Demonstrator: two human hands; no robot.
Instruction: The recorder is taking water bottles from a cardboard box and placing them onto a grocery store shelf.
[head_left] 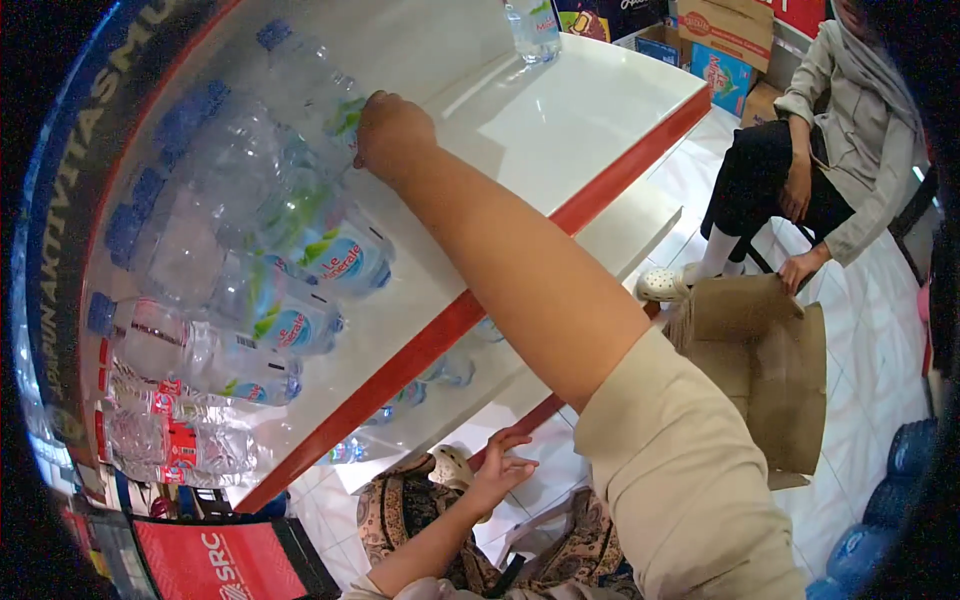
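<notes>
My right hand [397, 138] reaches far across the white shelf [560, 130]. Its fingers are closed round the lower part of a clear plastic water bottle [318, 88] with a blue cap and a green label. That bottle stands at the end of several like it, with more bottles [300, 255] beside it in rows. Low down, my left hand [499, 474] hangs above my patterned trousers, fingers apart and holding nothing. The fingertips of my right hand are partly hidden behind the hand itself.
Red-capped bottles [185, 445] stand at the shelf's near left. A lone bottle [533, 30] is at its far end. More bottles [450, 370] lie on a lower shelf. A seated person [850, 130] touches an open cardboard box [785, 385] on the floor, right.
</notes>
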